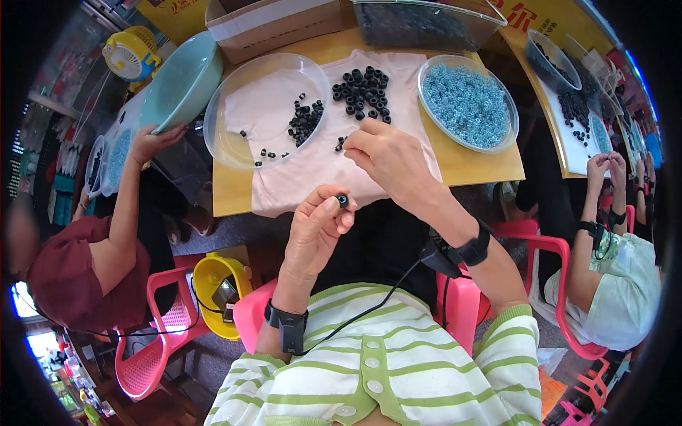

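My left hand [317,226] is closed in a pinch, holding a small black cylindrical part [342,200] with a bluish ring showing in its open end. To its upper right, my right hand [393,157] has its fingers curled together low over the pink cloth [284,192]. Its fingertips are beside a few small black pieces [340,143]; whether they grip one is hidden. Beyond that hand lies a pile of black hollow caps [362,91] on the cloth. A shallow clear tray [213,135] to the left holds smaller black pieces [305,122].
At right, a clear round dish [514,128] is full of tiny blue pieces [465,103]. Behind stand a cardboard box [277,32] and a clear bin [426,25]. A person at left touches a pale green basin [181,82]; another person works at right. A yellow bucket [206,284] stands below.
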The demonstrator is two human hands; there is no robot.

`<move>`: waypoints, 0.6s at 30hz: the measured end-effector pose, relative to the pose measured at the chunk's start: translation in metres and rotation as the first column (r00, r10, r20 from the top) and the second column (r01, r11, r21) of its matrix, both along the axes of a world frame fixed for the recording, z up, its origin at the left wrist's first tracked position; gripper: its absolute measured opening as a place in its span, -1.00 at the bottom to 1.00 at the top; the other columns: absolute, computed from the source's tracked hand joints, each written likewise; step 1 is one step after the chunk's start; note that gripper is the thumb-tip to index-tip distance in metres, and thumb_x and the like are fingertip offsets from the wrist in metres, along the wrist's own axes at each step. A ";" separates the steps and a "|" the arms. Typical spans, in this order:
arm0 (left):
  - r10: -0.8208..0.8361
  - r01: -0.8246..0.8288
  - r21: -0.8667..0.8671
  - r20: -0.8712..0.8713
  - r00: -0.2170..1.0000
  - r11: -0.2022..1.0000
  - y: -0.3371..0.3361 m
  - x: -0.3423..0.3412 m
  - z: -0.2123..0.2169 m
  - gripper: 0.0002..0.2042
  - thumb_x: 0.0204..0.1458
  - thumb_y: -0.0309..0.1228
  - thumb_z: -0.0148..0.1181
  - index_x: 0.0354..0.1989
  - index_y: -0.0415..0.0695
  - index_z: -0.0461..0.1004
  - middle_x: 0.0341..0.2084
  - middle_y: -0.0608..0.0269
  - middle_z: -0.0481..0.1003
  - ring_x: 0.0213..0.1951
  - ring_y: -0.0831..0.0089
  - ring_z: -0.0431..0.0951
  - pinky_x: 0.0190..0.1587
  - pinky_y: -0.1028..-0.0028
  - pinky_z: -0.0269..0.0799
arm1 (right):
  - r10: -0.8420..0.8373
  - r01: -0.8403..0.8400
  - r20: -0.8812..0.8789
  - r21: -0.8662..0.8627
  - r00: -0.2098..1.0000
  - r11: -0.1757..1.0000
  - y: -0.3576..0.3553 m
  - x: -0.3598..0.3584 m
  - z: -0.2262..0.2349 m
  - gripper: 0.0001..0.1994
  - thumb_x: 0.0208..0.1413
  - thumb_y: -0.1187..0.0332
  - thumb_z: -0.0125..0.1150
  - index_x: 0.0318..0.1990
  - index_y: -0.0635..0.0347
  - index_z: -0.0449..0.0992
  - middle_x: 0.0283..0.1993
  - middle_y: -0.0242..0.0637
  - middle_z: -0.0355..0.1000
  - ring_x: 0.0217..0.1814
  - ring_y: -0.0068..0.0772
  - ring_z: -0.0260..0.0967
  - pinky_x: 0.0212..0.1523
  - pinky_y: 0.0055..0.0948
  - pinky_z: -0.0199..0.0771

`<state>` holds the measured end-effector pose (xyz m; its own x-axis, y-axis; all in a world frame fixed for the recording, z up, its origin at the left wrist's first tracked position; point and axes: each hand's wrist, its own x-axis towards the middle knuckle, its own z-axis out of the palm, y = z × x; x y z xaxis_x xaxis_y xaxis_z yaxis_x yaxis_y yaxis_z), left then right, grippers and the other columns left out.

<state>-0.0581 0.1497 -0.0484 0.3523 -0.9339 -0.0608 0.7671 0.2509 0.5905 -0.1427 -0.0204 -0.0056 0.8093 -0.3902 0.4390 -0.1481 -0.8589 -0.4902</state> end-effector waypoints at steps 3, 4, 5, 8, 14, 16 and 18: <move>0.002 -0.002 0.011 0.020 1.000 1.000 -0.001 0.002 0.001 -0.82 0.22 -0.45 0.10 -0.07 -0.23 0.47 -0.25 0.09 0.54 -0.36 0.52 0.52 -0.31 0.60 0.44 | -0.014 0.014 0.002 -0.094 1.000 0.995 -0.007 0.016 -0.015 -0.95 -0.02 0.43 0.23 -0.42 0.19 0.52 -0.36 -0.24 0.39 -0.26 -0.17 0.49 -0.32 -0.27 0.50; -0.001 0.001 0.006 0.021 1.000 1.000 -0.001 0.002 0.000 -0.82 0.22 -0.45 0.10 -0.07 -0.23 0.47 -0.26 0.09 0.54 -0.35 0.52 0.52 -0.30 0.60 0.44 | -0.018 0.017 -0.003 -0.131 1.000 0.991 -0.008 0.019 -0.019 -0.96 -0.04 0.44 0.22 -0.42 0.19 0.51 -0.35 -0.24 0.39 -0.26 -0.18 0.49 -0.32 -0.28 0.50; -0.004 0.004 0.010 0.028 1.000 1.000 -0.002 0.003 0.000 -0.82 0.22 -0.45 0.09 -0.06 -0.23 0.46 -0.26 0.10 0.54 -0.35 0.52 0.52 -0.30 0.59 0.45 | -0.017 0.011 -0.038 -0.149 0.999 0.989 -0.009 0.024 -0.022 -0.96 -0.01 0.43 0.21 -0.39 0.16 0.53 -0.34 -0.27 0.38 -0.26 -0.19 0.48 -0.31 -0.28 0.49; -0.021 0.020 0.031 0.021 1.000 0.999 -0.001 0.005 -0.006 -0.82 0.23 -0.45 0.09 -0.06 -0.23 0.46 -0.25 0.10 0.55 -0.33 0.51 0.55 -0.28 0.60 0.48 | -0.003 -0.016 -0.093 -0.198 0.996 0.980 -0.014 0.031 -0.027 -0.94 0.02 0.41 0.18 -0.34 0.11 0.54 -0.32 -0.32 0.37 -0.25 -0.23 0.46 -0.31 -0.28 0.46; -0.047 0.044 0.103 0.031 0.998 0.994 -0.013 0.002 -0.007 -0.84 0.22 -0.45 0.09 -0.07 -0.18 0.44 -0.23 0.07 0.53 -0.31 0.46 0.57 -0.29 0.58 0.52 | 0.060 -0.062 -0.032 -0.068 0.998 0.996 -0.013 0.028 -0.021 -0.94 -0.01 0.46 0.21 -0.37 0.20 0.48 -0.32 -0.27 0.38 -0.27 -0.20 0.46 -0.32 -0.32 0.48; -0.070 0.065 0.096 0.049 0.996 0.993 -0.017 0.005 -0.005 -0.84 0.21 -0.47 0.10 -0.07 -0.19 0.44 -0.22 0.06 0.54 -0.31 0.45 0.58 -0.27 0.56 0.53 | 0.052 -0.052 0.000 0.106 0.999 0.993 -0.014 0.019 -0.008 -0.92 -0.02 0.51 0.21 -0.35 0.22 0.45 -0.34 -0.26 0.40 -0.31 -0.22 0.46 -0.36 -0.34 0.48; -0.050 0.046 0.080 0.048 0.998 0.996 -0.020 0.007 -0.004 -0.84 0.20 -0.48 0.12 -0.08 -0.19 0.45 -0.21 0.11 0.55 -0.25 0.47 0.58 -0.21 0.55 0.52 | 0.039 -0.048 0.037 0.272 0.999 0.961 -0.014 0.005 0.006 -0.89 -0.01 0.56 0.22 -0.31 0.24 0.45 -0.34 -0.24 0.44 -0.37 -0.26 0.48 -0.42 -0.38 0.50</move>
